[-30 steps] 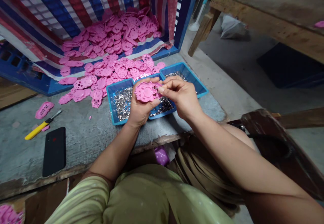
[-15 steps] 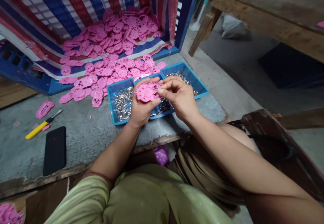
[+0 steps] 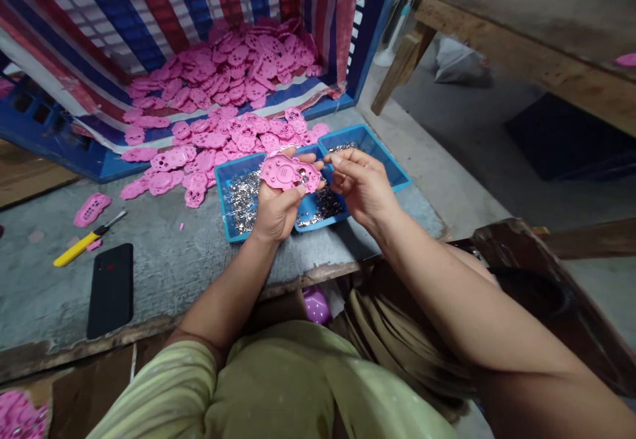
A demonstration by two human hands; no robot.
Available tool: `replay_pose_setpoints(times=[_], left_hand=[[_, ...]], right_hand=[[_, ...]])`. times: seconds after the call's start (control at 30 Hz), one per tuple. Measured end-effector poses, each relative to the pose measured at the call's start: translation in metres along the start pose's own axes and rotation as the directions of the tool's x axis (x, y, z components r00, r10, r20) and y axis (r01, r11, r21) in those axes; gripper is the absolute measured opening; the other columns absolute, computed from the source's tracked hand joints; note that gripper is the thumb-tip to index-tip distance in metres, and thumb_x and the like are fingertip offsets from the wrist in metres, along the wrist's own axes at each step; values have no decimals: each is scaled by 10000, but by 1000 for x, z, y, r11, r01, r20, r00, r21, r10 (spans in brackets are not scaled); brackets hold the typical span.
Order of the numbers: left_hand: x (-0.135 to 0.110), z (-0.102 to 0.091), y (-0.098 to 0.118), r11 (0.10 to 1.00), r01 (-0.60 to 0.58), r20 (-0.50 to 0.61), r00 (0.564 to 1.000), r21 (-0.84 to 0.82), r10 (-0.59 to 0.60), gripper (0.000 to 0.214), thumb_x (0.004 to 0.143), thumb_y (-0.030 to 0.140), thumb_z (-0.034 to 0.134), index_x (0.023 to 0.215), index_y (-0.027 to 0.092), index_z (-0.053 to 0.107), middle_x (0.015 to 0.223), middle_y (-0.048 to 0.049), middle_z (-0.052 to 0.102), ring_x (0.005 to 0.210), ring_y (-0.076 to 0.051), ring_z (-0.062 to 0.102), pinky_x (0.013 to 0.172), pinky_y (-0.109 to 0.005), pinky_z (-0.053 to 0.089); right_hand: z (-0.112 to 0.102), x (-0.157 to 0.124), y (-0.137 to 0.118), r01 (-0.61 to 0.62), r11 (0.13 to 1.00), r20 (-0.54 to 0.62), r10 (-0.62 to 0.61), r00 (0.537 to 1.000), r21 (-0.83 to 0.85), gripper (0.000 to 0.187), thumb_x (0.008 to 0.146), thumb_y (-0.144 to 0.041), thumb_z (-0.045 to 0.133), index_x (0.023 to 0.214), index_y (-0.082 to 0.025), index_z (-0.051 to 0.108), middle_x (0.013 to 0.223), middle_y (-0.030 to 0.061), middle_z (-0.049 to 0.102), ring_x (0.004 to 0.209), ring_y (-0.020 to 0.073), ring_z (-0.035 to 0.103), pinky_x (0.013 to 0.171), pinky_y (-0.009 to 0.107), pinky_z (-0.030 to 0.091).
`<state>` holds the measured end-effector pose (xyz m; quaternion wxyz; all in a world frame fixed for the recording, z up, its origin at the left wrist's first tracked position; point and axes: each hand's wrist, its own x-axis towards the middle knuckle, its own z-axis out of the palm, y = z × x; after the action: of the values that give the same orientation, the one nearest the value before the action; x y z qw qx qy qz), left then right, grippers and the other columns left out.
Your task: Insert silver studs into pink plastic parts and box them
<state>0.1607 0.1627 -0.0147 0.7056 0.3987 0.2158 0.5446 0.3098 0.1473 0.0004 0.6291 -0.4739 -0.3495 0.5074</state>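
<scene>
My left hand [image 3: 276,212] grips a pink plastic shell [image 3: 284,173], its inner side facing up, thumb on its near edge. Small shiny metal bits show at the shell's right end. Just right of the shell is my right hand [image 3: 364,184], thumb and index finger pinched together; whatever they hold, if anything, is too small to make out. Beneath both hands stand blue trays of small metal parts: a left tray [image 3: 222,208], a middle tray [image 3: 320,224] and a right tray [image 3: 392,161].
A pile of pink shells [image 3: 233,68] spills from a crate lined with striped cloth [image 3: 144,15]. On the left of the grey worktop [image 3: 163,260] lie a yellow-handled screwdriver [image 3: 77,248] and a black phone [image 3: 110,291]. A wooden table [image 3: 527,35] stands at right.
My right hand has drawn back to the right, off the pink shell. The shell has tilted a little in my left hand, and its right end now shows metal bits.
</scene>
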Motion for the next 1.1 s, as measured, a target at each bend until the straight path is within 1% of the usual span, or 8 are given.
replay_pose_setpoints(times=[0.2,0.37,0.53,0.63,0.77,0.87,0.97,1.1], left_hand=[[2,3,11,1000,-29,-33,999,-6,29,828,617,146,800,1377,285,505,1199,-75,743,1220,-343,710,915,-452,669],[-4,3,35,995,-80,-10,997,61,80,790,630,136,766,1360,266,494,1103,-72,763,1173,-351,737,887,-458,679],[-4,-29,63,976,-136,-66,987,169,149,733,625,114,738,1312,233,513,1038,-83,774,1112,-354,759,825,-428,693],[-2,-57,74,971,-138,-148,975,193,168,783,607,103,730,1344,238,506,1016,-72,777,1018,-319,783,731,-362,693],[-3,-80,76,976,-161,-215,958,148,191,789,604,106,713,1353,271,531,1037,-60,788,866,-245,786,620,-286,658],[-6,-86,71,986,-143,-230,960,91,160,775,616,125,716,1352,282,531,1061,-58,796,863,-247,786,645,-305,661],[-6,-88,68,992,-119,-234,964,42,125,674,705,205,733,1344,241,521,975,-62,795,942,-276,794,733,-348,671],[-5,-88,64,995,-91,-270,960,-38,78,487,857,336,699,1300,198,550,903,-65,784,970,-260,792,768,-342,660]], right_hand=[[-1,2,9,93,985,38,-88,995,-144,297,677,-454,815,728,-230,626,571,-67,498,535,103,389,547,275,313],[5,1,24,228,898,153,-183,971,-376,303,720,-469,778,725,-209,623,652,-42,587,616,120,460,644,300,366],[18,-3,32,346,767,345,-172,923,-541,155,818,-350,684,764,-214,635,736,-15,653,657,137,506,687,321,408],[33,-3,28,455,629,480,-144,865,-630,71,867,-249,645,804,-215,644,877,29,723,764,174,591,767,354,459],[68,1,21,643,269,678,53,733,-717,163,892,-143,624,1010,-200,721,1087,102,759,1040,273,643,955,427,482],[99,8,27,739,29,713,290,638,-673,292,898,-92,586,1132,-170,742,1244,152,728,1164,298,636,996,398,479],[120,16,40,739,-67,634,466,618,-671,290,902,-93,574,1122,-142,758,1269,193,728,1121,304,688,894,365,512],[128,21,50,723,-79,596,507,622,-687,264,918,-142,597,1127,-131,757,1186,210,766,1032,313,734,799,355,521]])
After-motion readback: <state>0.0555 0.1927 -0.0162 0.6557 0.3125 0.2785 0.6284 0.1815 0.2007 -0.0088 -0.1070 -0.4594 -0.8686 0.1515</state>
